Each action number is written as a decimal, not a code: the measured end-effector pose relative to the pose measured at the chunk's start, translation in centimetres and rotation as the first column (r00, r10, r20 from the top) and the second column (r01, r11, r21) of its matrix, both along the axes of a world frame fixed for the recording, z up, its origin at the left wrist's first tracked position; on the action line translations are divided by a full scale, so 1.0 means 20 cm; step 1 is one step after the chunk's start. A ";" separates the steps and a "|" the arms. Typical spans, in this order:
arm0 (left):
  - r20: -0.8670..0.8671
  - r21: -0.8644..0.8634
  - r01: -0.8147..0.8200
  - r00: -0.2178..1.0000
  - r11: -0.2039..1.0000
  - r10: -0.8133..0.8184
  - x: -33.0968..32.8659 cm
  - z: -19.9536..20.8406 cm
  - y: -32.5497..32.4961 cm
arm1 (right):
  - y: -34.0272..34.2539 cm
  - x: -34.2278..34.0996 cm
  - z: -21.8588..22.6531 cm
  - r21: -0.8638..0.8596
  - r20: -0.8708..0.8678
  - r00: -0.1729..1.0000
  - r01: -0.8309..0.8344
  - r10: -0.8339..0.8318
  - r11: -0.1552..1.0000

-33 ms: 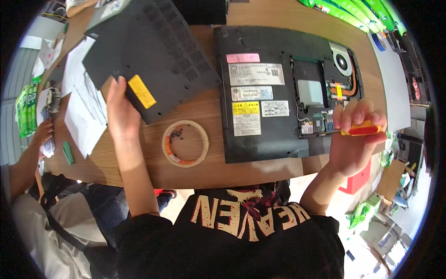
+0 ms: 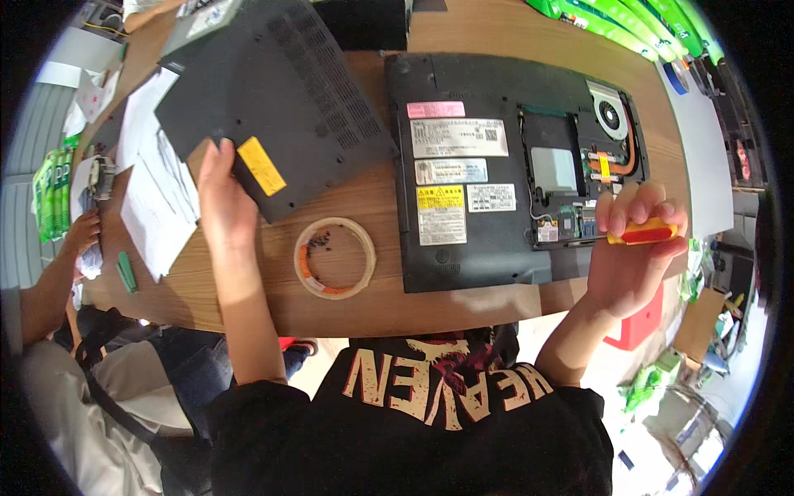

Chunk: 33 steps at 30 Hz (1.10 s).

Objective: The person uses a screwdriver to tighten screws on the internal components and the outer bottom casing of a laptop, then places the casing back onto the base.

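Observation:
My left hand (image 2: 223,202) grips the lower left edge of a black plastic laptop bottom cover (image 2: 248,91), tilted, with vent slots and a yellow label. To the right lies a black laptop (image 2: 463,264), underside up, its opened bay showing a fan (image 2: 610,114), copper heat pipe and circuit boards. Over the laptop's lower right corner, my right hand (image 2: 633,264) is closed around the yellow and red handle of a screwdriver (image 2: 649,235). Its thin shaft points left along the bay's near edge; the tip is hard to make out. Beside the laptop, a tape roll (image 2: 370,263) encircles several small dark screws (image 2: 318,241).
White papers (image 2: 153,198) and a green clip-like piece (image 2: 126,272) lie on the left of the wooden table (image 2: 331,318). Another person's hand (image 2: 83,236) rests at the left edge. Green packages (image 2: 616,25) fill the far right; a black box (image 2: 364,23) stands at the back.
The whole view has shifted slightly, moving the cover and tape roll a little right and down in the picture. Both hands keep their holds.

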<state>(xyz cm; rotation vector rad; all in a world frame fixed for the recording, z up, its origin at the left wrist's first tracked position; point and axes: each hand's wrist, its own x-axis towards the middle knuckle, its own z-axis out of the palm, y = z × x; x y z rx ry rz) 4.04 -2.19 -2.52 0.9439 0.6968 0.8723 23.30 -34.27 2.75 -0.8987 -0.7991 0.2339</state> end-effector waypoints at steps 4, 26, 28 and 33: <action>-0.028 0.001 -0.007 1.000 1.000 0.007 -0.02 -0.03 0.04 | -0.01 -0.01 0.00 0.017 -0.093 0.989 0.119 -0.117 0.993; -0.740 0.672 0.502 0.496 0.545 0.455 -0.11 -0.03 0.08 | 0.03 -0.05 0.05 0.086 -0.118 0.988 -0.092 0.102 0.992; -0.732 0.674 0.497 0.549 0.546 0.404 -0.06 0.03 -0.02 | 0.01 -0.06 0.05 0.041 -0.110 0.986 -0.122 0.126 0.992; -0.673 0.681 0.584 0.737 0.441 0.062 0.16 0.31 -0.31 | 0.02 -0.03 0.08 -0.035 -0.030 0.974 -0.226 0.225 0.974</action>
